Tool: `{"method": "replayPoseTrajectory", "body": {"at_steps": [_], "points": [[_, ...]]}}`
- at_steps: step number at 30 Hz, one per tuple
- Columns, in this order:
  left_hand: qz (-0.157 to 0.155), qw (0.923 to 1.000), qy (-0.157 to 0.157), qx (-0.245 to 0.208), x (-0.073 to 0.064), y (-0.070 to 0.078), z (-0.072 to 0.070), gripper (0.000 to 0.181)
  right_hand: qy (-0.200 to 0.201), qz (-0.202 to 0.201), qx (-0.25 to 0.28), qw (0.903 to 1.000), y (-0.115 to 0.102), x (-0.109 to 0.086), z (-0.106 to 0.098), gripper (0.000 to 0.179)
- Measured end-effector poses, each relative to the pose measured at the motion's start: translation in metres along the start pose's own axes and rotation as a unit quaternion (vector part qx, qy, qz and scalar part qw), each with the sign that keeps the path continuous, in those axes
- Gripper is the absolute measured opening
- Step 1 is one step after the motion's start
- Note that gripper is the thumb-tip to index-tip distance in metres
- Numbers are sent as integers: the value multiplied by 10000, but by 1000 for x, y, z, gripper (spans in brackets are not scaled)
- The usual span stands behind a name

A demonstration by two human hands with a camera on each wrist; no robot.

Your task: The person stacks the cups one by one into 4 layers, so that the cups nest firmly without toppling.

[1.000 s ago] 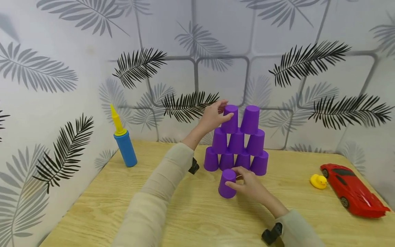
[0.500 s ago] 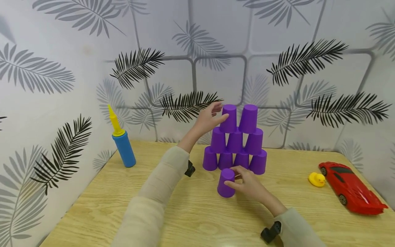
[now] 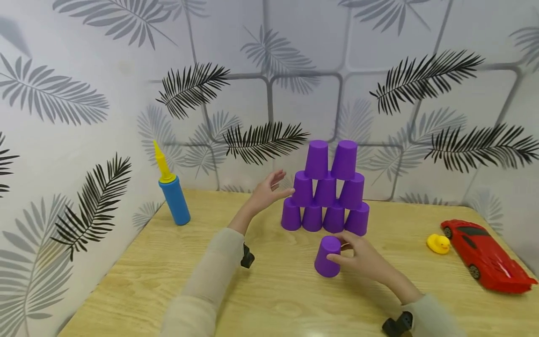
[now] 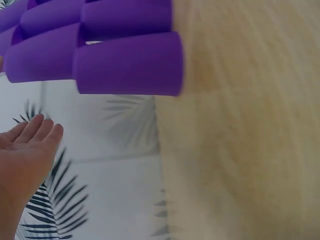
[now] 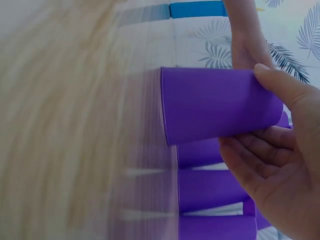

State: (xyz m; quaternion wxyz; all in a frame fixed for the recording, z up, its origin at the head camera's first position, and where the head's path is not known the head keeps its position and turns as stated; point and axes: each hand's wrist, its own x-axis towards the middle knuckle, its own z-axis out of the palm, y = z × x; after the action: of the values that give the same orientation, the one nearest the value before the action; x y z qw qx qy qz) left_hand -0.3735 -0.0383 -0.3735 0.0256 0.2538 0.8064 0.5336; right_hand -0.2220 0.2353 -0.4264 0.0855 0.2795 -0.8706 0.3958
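Note:
Upside-down purple plastic cups stand in a three-tier stack (image 3: 325, 189): several in the bottom row, three in the middle, two on top. My left hand (image 3: 266, 192) is just left of the middle row, fingers extended and holding nothing; the left wrist view shows its palm and fingers (image 4: 44, 131) apart from the cups. In front of the stack, my right hand (image 3: 364, 257) pinches a single purple cup (image 3: 327, 256) near its upturned base. The right wrist view has the thumb (image 5: 280, 82) on one side and fingers on the other, the cup's rim close to the tabletop.
A blue hand pump (image 3: 174, 201) with a yellow nozzle stands at the back left of the wooden table (image 3: 269, 299). On the right are a yellow rubber duck (image 3: 438, 244) and a red toy car (image 3: 488, 256). The leaf-patterned wall (image 3: 303, 107) rises right behind the stack.
My left hand has come away from the top-left cup, moving down and to the left. My right hand has shifted the single cup a little to the right. The stack stands as before.

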Motion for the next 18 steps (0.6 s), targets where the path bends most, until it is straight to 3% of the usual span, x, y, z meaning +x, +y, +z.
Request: {"method": "replayPoseTrajectory", "body": {"at_steps": [4,11,15,18], "points": [[-22,9996,-283,62,-5,-20,4,87,-9,-45,-68,10000,1,-6,-13,34],[-139,9980,-586,192,-10,-36,9,87,175,664,566,9960,-4,-8,-39,33],[-103,9969,-742,243,-11,-43,11,83,696,971,1135,9863,-11,-4,-58,34],[-38,9962,-816,294,-11,-47,12,81,1360,966,1629,9724,-14,3,-69,26]]}}
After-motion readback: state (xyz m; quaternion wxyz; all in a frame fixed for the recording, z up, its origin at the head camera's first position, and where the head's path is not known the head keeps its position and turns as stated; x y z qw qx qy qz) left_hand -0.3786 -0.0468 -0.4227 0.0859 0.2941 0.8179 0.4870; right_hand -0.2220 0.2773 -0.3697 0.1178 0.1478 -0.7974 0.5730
